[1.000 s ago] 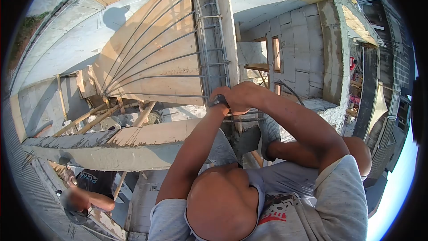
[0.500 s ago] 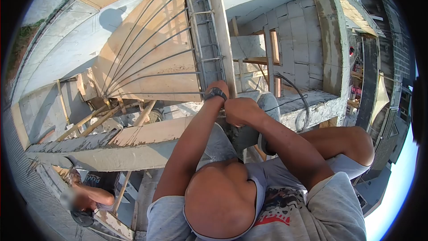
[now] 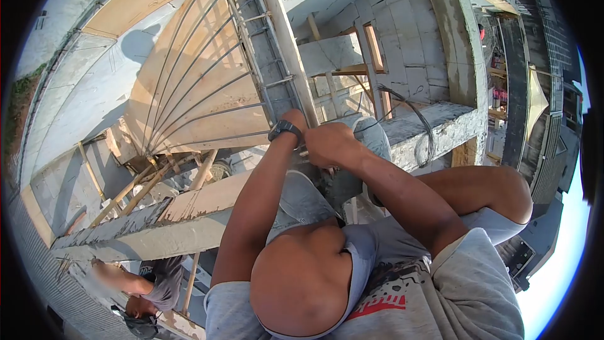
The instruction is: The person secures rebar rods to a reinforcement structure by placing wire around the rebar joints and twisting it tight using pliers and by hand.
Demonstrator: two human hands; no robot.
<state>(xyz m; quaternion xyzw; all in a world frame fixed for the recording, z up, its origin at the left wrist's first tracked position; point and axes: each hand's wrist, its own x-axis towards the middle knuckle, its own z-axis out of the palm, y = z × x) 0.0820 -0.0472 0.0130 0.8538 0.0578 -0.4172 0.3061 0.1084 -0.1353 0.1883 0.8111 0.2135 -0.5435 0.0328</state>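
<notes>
My left hand, with a dark watch on its wrist, reaches into the near end of a steel rebar cage. Its fingers are hidden from me. Right beside it, my right hand is curled into a fist at the edge of the formwork board; whatever it grips, if anything, does not show. The cage lies in a narrow trough along that board. Left of it, several thin steel bars fan out over a plywood panel.
A coil of dark wire hangs over a concrete ledge on the right. A concrete beam crosses on the left above wooden props. Another person is below at lower left. My bent knee is at right.
The view has shifted, so the cage and bars appear farther left and tilted. Both hands remain close together at the cage's near end. The other person's arm and head have moved.
</notes>
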